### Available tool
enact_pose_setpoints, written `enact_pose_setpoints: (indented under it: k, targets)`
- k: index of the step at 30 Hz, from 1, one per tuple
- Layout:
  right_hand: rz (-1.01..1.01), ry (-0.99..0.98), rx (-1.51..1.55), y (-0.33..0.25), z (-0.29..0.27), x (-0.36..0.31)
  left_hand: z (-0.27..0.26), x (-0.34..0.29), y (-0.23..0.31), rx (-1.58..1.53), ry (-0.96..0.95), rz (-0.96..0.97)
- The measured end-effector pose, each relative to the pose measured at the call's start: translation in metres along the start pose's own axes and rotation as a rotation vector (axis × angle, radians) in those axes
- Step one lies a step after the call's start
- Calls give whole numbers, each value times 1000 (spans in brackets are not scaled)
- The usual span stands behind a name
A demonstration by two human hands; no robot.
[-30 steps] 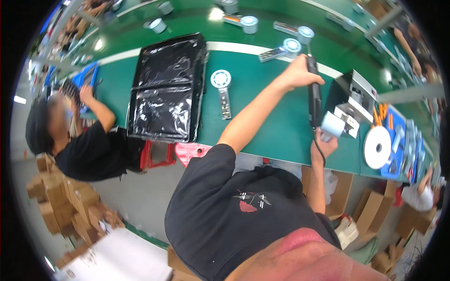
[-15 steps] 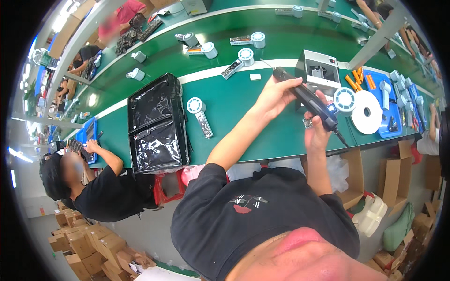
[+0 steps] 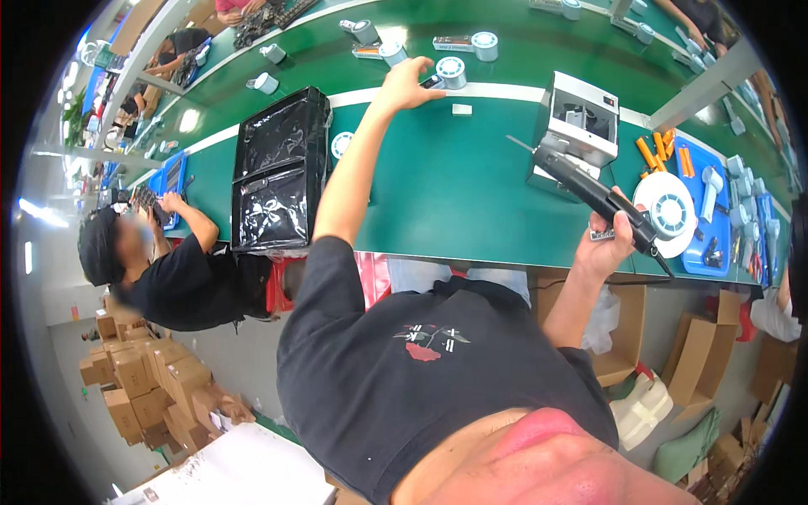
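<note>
My left arm stretches across the table. My left hand (image 3: 407,85) has its thumb and fingers around the handle end of a handheld fan (image 3: 451,72) with a round white-and-blue head, its handle partly covered. At the right, my right hand (image 3: 608,242) is closed on a black electric screwdriver (image 3: 596,190), its long thin bit slanting up to the left. That same hand also holds another fan (image 3: 672,215), whose head sticks out to the right; its handle is mostly hidden behind the screwdriver and fingers.
A grey metal box (image 3: 581,114) stands behind the screwdriver. Beside it are a white disc (image 3: 652,187), orange cylinders (image 3: 652,151) and a blue tray (image 3: 709,244) of parts. A black plastic-wrapped case (image 3: 279,172) lies left. More fans (image 3: 484,45) lie beyond; a co-worker (image 3: 181,273) sits left.
My left hand has left the screwdriver and reached far forward and left to a fan. My right hand now carries the screwdriver along with its fan, a little lower and farther right.
</note>
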State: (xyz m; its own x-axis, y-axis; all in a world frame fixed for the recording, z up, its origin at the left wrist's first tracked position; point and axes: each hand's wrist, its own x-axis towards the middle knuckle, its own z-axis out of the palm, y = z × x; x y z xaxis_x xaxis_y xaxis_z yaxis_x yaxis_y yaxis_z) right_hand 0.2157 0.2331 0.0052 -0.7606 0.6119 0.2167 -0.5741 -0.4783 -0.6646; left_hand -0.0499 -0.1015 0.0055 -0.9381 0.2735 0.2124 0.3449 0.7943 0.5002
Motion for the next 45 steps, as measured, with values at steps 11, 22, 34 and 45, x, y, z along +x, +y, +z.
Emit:
enact_pose_setpoints:
  k: [11,22,34,45]
  targets:
    - [158,20,103,-66,-96,-3,33,135,62,-79,-96,169]
    - [61,220,21,-68,-106,-32,200,307,100,138,-217,184]
    - [241,232,-3,-49,-105,-23,86,204,-36,200,-331,246]
    - [367,35,220,-35,-73,-56,38,-1,61,43,48,42]
